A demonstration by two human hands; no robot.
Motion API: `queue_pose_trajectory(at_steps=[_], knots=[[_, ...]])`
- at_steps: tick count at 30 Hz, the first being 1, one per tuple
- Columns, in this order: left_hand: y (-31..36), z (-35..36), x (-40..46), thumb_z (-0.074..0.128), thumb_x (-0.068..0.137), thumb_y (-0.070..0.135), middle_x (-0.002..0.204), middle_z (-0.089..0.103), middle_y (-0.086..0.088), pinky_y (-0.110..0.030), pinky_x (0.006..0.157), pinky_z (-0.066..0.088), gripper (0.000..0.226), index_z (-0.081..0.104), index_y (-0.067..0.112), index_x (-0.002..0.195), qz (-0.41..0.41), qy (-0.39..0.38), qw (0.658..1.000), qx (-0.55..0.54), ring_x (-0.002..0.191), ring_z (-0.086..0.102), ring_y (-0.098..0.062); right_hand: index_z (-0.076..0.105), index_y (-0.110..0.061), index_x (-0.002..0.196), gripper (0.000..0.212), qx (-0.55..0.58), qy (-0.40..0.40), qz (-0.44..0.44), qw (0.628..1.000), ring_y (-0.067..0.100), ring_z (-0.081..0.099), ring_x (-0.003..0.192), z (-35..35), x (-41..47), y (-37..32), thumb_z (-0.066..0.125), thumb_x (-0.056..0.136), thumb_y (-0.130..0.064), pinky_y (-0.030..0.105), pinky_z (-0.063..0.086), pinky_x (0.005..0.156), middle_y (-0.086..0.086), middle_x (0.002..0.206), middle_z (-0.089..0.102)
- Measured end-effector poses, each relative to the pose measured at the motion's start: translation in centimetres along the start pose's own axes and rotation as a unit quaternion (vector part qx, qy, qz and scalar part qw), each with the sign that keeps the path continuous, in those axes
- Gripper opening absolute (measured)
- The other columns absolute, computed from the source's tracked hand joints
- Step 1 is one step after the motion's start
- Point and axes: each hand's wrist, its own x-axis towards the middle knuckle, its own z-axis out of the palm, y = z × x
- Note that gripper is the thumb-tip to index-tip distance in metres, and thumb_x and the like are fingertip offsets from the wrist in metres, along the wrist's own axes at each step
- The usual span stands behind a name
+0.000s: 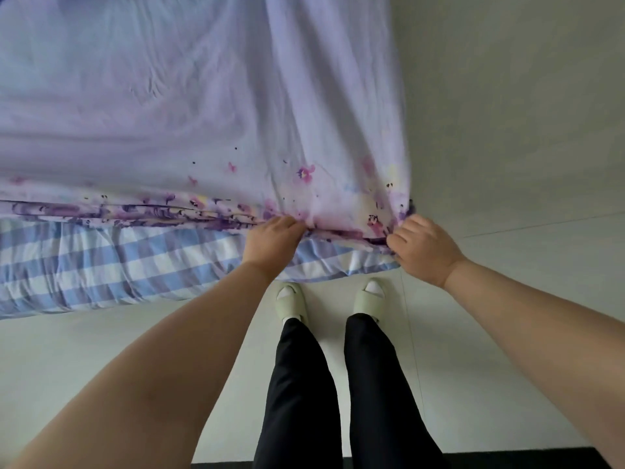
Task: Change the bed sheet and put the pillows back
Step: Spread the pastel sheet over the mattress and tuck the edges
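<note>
- The left hand (274,240) is gripping the near edge of the lilac bed sheet (176,106), its fingers curling over the fabric and tucking out of sight under the hem
- The right hand (421,247) is gripping the same sheet at its corner, fingers bent round the bunched cloth (the fingertips are lying hidden in the folds)
- Between the two hands the edge of the sheet is sagging a little and gathering into creases that are running away from the hands across the bed
- The sheet is lying spread over the bed beyond both hands, pale lilac in the middle, with a purple and pink flower print along the border that is passing through the hands and stretching off to the left of the left hand
- Just below the hands and to the left of them, a blue and white checked mattress cover (111,262) is showing under the sheet's border, wrinkled along its side
- Nearer to the person than the hands, two feet in pale green slippers (368,299) with white socks are standing on the light floor (507,299), close against the side of the bed, under black trouser legs (368,384)
- To the right of the right hand the floor is lying bare and pale, with a thin seam line crossing it
</note>
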Motion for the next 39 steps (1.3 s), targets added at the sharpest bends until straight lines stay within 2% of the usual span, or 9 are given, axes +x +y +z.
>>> queue_pose_trajectory(at_steps=[3,7,12,16,18,21,29,34,39], knots=[[1.5,0.6,-3.1,0.072,0.072,0.007,0.074,0.063,-0.002,-0.027,0.043,0.042,0.019,0.062,0.017,0.085,0.021,-0.104,0.994,-0.002,0.059,0.062,-0.026,0.048,-0.007,0.095,0.041,0.031,-0.187,0.045,0.981,0.028,0.057,0.045,0.4,-2.1,-1.0,0.078,0.068,-0.016,0.029,0.042,0.041,0.009,0.059,0.060],[4.2,2.5,-7.0,0.039,0.097,0.022,0.090,0.066,-0.006,-0.034,0.060,0.047,0.012,0.043,0.018,0.108,-0.012,-0.309,0.951,0.026,0.071,0.059,-0.027,0.039,-0.017,0.110,0.021,0.112,-0.371,0.181,0.904,0.030,0.061,0.083,0.9,-4.7,-3.3,0.047,0.090,-0.020,0.032,0.042,0.059,0.007,0.104,0.061],[6.3,3.9,-9.1,0.035,0.091,0.065,0.083,0.064,-0.006,-0.033,0.060,0.046,0.047,0.037,0.022,0.108,-0.076,-0.327,0.942,-0.027,0.078,0.062,-0.028,0.051,-0.013,0.121,0.035,0.065,-0.389,0.225,0.891,0.031,0.061,0.097,1.3,-5.6,-5.3,0.050,0.087,-0.009,0.031,0.041,0.064,0.007,0.117,0.056],[6.1,4.1,-8.4,0.048,0.090,0.044,0.085,0.062,-0.003,-0.031,0.063,0.046,0.021,0.045,0.027,0.101,-0.101,-0.357,0.927,-0.047,0.080,0.060,-0.028,0.068,-0.008,0.069,0.032,0.003,-0.272,0.151,0.950,0.029,0.064,0.066,0.5,-7.2,-4.8,0.086,0.043,-0.003,0.032,0.050,0.055,0.011,0.072,0.065],[6.2,4.1,-8.0,0.047,0.090,0.036,0.080,0.058,0.002,-0.028,0.062,0.041,0.009,0.050,0.028,0.089,-0.091,-0.374,0.922,-0.042,0.077,0.056,-0.024,0.065,-0.011,0.068,0.034,0.034,-0.312,0.133,0.940,0.025,0.061,0.052,0.0,-8.3,-4.6,0.087,0.044,-0.004,0.027,0.045,0.045,0.005,0.059,0.061],[6.7,3.8,-7.5,0.048,0.089,0.031,0.072,0.052,0.007,-0.025,0.059,0.038,0.011,0.055,0.027,0.082,-0.085,-0.407,0.907,-0.067,0.074,0.054,-0.020,0.052,-0.014,0.098,0.010,0.114,-0.457,0.181,0.864,0.025,0.052,0.070,-1.6,-8.1,-4.0,0.049,0.089,-0.015,0.023,0.031,0.051,0.000,0.071,0.049],[6.9,2.5,-5.8,0.061,0.087,0.034,0.103,0.060,-0.009,-0.027,0.073,0.038,0.036,0.060,0.009,0.113,-0.127,-0.493,0.848,-0.144,0.089,0.054,-0.026,0.050,-0.011,0.128,0.044,0.074,-0.688,0.166,0.703,0.022,0.051,0.090,-0.4,-2.3,-2.6,0.043,0.086,-0.003,0.028,0.041,0.069,0.005,0.121,0.053],[7.5,3.7,-6.3,0.047,0.090,0.017,0.113,0.061,-0.005,-0.035,0.082,0.051,0.031,0.057,0.023,0.118,-0.120,-0.499,0.853,-0.097,0.096,0.057,-0.027,0.052,-0.017,0.128,0.037,0.032,-0.671,0.177,0.720,0.020,0.053,0.114,-0.1,-3.6,-3.5,0.051,0.091,-0.011,0.025,0.035,0.082,0.000,0.131,0.052],[7.3,5.0,-7.2,0.042,0.090,0.015,0.115,0.061,-0.004,-0.031,0.075,0.048,0.035,0.054,0.030,0.119,-0.130,-0.484,0.861,-0.087,0.101,0.059,-0.029,0.050,-0.013,0.117,0.030,0.060,-0.459,0.239,0.853,0.026,0.061,0.097,1.0,-6.7,-4.9,0.045,0.089,-0.005,0.029,0.038,0.074,0.006,0.113,0.063]])
